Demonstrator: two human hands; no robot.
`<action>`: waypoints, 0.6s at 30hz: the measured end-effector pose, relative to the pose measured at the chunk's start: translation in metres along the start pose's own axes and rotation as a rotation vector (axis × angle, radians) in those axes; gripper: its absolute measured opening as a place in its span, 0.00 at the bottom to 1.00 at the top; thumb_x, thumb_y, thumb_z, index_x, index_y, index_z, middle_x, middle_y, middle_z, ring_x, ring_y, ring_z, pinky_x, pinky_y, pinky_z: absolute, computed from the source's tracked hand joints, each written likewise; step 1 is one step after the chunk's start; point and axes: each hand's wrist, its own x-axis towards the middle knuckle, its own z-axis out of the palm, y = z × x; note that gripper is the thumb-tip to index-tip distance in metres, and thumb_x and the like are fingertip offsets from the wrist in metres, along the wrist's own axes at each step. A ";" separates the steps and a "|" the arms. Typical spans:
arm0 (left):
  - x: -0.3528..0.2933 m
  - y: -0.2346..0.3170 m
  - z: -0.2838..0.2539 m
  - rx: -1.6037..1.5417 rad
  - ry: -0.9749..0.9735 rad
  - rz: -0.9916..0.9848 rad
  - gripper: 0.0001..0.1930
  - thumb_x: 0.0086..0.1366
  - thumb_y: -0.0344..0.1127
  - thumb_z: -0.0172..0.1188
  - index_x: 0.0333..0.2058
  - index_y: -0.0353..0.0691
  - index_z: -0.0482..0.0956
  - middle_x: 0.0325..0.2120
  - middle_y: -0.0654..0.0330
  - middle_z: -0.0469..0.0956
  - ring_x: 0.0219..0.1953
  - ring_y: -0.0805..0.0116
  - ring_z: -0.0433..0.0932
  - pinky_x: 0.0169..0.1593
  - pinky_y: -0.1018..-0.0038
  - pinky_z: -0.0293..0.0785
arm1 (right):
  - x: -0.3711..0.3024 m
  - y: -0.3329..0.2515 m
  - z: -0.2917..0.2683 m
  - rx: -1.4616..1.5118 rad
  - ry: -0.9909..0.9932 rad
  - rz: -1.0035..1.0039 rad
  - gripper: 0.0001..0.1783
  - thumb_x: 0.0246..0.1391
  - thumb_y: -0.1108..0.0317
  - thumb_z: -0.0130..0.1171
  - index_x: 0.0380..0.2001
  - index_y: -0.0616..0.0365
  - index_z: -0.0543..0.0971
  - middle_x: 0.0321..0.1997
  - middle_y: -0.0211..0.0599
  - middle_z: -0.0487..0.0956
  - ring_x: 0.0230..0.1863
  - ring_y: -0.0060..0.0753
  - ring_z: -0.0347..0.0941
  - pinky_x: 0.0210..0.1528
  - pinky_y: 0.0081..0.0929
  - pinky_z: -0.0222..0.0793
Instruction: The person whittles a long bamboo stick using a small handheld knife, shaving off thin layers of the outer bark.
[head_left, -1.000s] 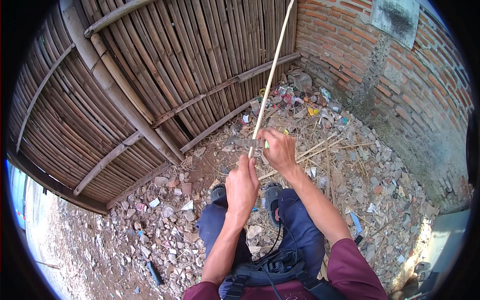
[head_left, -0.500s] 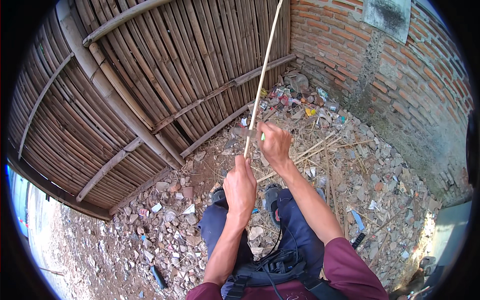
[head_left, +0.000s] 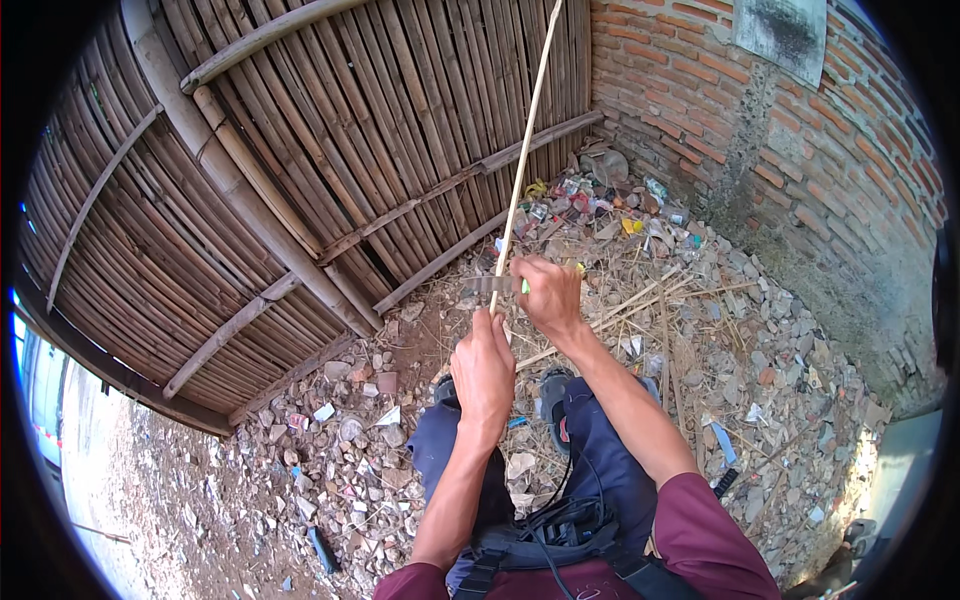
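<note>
A long, pale bamboo strip (head_left: 525, 150) runs slanting up and away from my left hand (head_left: 484, 370), which is closed round its near end with the thumb along it. My right hand (head_left: 550, 298) is closed on the green handle of a knife (head_left: 489, 284). The grey blade lies crosswise against the strip, just beyond my left thumb, and is somewhat blurred. Most of the handle is hidden inside my right fist.
A bamboo-slat wall (head_left: 330, 130) rises on the left, meeting a brick wall (head_left: 690, 90) at the far corner. Stones and litter cover the ground, with a heap of rubbish (head_left: 600, 195) in that corner. Thin bamboo strips (head_left: 640, 300) lie right of my hands.
My right hand has drawn the knife down the strip, closer to my left thumb. My left hand keeps its grip, and the whole view has shifted slightly.
</note>
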 end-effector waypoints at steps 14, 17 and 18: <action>-0.023 0.004 0.014 0.047 0.001 0.000 0.09 0.80 0.36 0.55 0.40 0.36 0.73 0.21 0.39 0.80 0.25 0.33 0.81 0.26 0.42 0.73 | 0.019 0.030 0.003 -0.099 0.177 0.147 0.05 0.59 0.71 0.66 0.38 0.53 0.89 0.26 0.40 0.86 0.22 0.41 0.82 0.23 0.42 0.70; -0.035 0.004 0.015 0.055 -0.045 -0.029 0.09 0.79 0.34 0.56 0.38 0.37 0.76 0.19 0.40 0.78 0.24 0.34 0.80 0.27 0.45 0.71 | 0.031 0.051 -0.005 -0.143 0.152 0.377 0.12 0.59 0.73 0.67 0.45 0.60 0.90 0.33 0.48 0.90 0.25 0.43 0.85 0.28 0.42 0.76; -0.037 0.003 0.014 0.047 -0.070 -0.024 0.09 0.79 0.35 0.55 0.39 0.37 0.75 0.20 0.40 0.79 0.24 0.34 0.80 0.27 0.44 0.72 | 0.029 0.056 -0.007 -0.146 0.154 0.379 0.12 0.59 0.73 0.67 0.45 0.60 0.90 0.33 0.48 0.90 0.25 0.43 0.85 0.28 0.42 0.76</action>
